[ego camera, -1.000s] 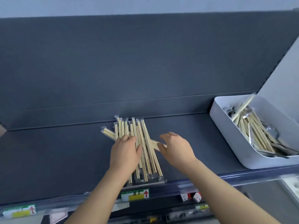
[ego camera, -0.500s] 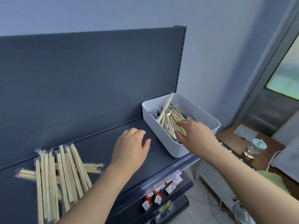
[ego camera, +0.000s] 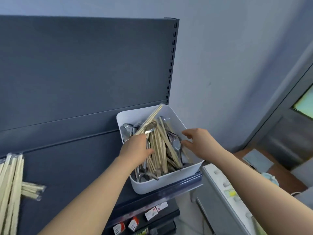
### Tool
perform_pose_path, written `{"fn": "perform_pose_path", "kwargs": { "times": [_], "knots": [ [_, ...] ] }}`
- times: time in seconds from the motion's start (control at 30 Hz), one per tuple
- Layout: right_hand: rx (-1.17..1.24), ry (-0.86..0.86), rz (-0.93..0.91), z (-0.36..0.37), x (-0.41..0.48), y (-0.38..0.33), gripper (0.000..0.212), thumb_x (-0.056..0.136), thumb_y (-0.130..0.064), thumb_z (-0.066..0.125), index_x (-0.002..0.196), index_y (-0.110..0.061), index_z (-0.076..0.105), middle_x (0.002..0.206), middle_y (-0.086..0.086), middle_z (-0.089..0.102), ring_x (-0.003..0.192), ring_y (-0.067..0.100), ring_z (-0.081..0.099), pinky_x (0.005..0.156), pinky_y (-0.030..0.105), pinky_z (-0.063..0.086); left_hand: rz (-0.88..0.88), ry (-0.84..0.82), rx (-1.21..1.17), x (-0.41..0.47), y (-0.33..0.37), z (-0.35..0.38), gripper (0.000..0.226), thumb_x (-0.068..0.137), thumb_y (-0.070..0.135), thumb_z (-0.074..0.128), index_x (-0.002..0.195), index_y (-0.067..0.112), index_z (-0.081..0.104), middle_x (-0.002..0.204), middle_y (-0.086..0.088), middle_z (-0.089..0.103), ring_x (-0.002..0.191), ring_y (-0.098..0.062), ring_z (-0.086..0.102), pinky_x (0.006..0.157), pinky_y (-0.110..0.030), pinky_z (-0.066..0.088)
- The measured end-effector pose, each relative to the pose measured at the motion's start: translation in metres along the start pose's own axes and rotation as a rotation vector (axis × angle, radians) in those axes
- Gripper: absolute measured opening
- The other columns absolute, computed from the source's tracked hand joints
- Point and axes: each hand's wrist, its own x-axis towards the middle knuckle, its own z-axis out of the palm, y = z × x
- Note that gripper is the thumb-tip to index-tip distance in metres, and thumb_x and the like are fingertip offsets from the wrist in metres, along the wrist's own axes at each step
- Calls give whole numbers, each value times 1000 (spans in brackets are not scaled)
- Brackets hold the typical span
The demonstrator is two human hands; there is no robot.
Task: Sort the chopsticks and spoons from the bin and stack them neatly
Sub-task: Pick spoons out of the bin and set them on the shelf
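The left hand (ego camera: 135, 150) reaches down into the left side of the white bin (ego camera: 169, 184). Its back faces up and its thumb pokes out against the chopsticks (ego camera: 159, 146). Its fingers go down among the sticks and are hidden, so I cannot tell if it holds anything. The right hand (ego camera: 199, 143) is over the right side of the bin. Its fingers are spread wide and it holds nothing. Its fingertips are close to a shiny spoon (ego camera: 177, 145) that lies among the sticks. The bin is full of pale chopsticks and silver spoons (ego camera: 126, 131), all mixed up. Another spoon (ego camera: 151, 127) lies on top near the middle, bowl up. One long pair of sticks (ego camera: 154, 113) leans on the back rim of the bin. The bin sits at the right end of the dark gray shelf (ego camera: 67, 167), close to the front edge. Far off at the left end of the shelf lies a pile of chopsticks (ego camera: 10, 184) in clear wrappers. Most of them lie side by side, and a few lie crosswise under them. Small price tags (ego camera: 150, 212) hang below the front edge of the shelf.
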Motion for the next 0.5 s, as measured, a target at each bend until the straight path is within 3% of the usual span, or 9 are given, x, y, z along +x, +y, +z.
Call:
{"fn": "perform_pose_path", "kwargs": {
  "times": [0.07, 0.1, 0.17, 0.2, 0.27, 0.33, 0.43, 0.5],
  "knots": [
    [23, -57, 11, 4, 14, 6, 21, 92, -19, 56, 105, -5, 65, 95, 11, 63, 89, 29, 58, 73, 32, 45, -72, -45, -58, 10, 0, 10, 27, 84, 31, 71, 92, 11, 55, 87, -5, 67, 80, -25, 66, 75, -42, 56],
    [30, -83, 33, 8, 22, 9, 13, 91, -18, 55, 89, -7, 62, 85, 11, 59, 80, 28, 54, 65, 32, 42, -94, -56, -82, 13, -1, 14, 24, 82, 28, 73, 88, 12, 55, 85, -3, 67, 82, -26, 67, 77, -44, 56],
    [51, -136, 58, 20, 37, 12, 24, 88, -18, 55, 67, -15, 43, 70, 6, 48, 66, 24, 45, 52, 28, 33, -121, -51, -132, 20, -4, 18, 18, 81, 23, 74, 83, 16, 58, 80, -1, 66, 84, -28, 68, 79, -43, 56],
    [51, -171, 63, 25, 42, 12, 24, 88, -19, 56, 69, -16, 42, 71, 5, 48, 67, 24, 45, 50, 27, 32, -130, -44, -172, 23, -5, 18, 13, 81, 22, 74, 85, 16, 63, 82, -1, 67, 82, -25, 68, 80, -41, 56],
    [19, -269, 65, 35, 51, 12, 14, 92, -22, 56, 95, -8, 57, 95, 11, 60, 87, 28, 55, 65, 31, 43, -144, -5, -274, 30, -8, 17, 11, 84, 22, 72, 89, 15, 66, 84, -2, 69, 78, -20, 66, 78, -37, 56],
    [-23, -337, 75, 42, 55, 11, 34, 95, -22, 54, 120, 1, 53, 119, 16, 59, 110, 32, 55, 85, 32, 44, -148, 36, -388, 38, -10, 15, 10, 86, 22, 70, 89, 15, 64, 79, -4, 69, 72, -22, 67, 72, -36, 58],
    [-13, -341, 99, 55, 59, 16, 35, 92, -25, 58, 119, -4, 52, 118, 13, 60, 112, 31, 56, 83, 28, 41, -143, 63, -515, 48, -12, 9, 9, 90, 21, 66, 89, 15, 60, 75, -7, 69, 66, -21, 67, 59, -29, 55],
    [10, -330, 101, 57, 61, 17, 29, 92, -25, 59, 115, -9, 54, 113, 12, 60, 110, 30, 56, 84, 30, 42, -118, 99, -510, 55, -15, 5, 12, 90, 24, 65, 86, 15, 59, 73, -5, 68, 67, -20, 66, 61, -29, 52]
  ]
}}
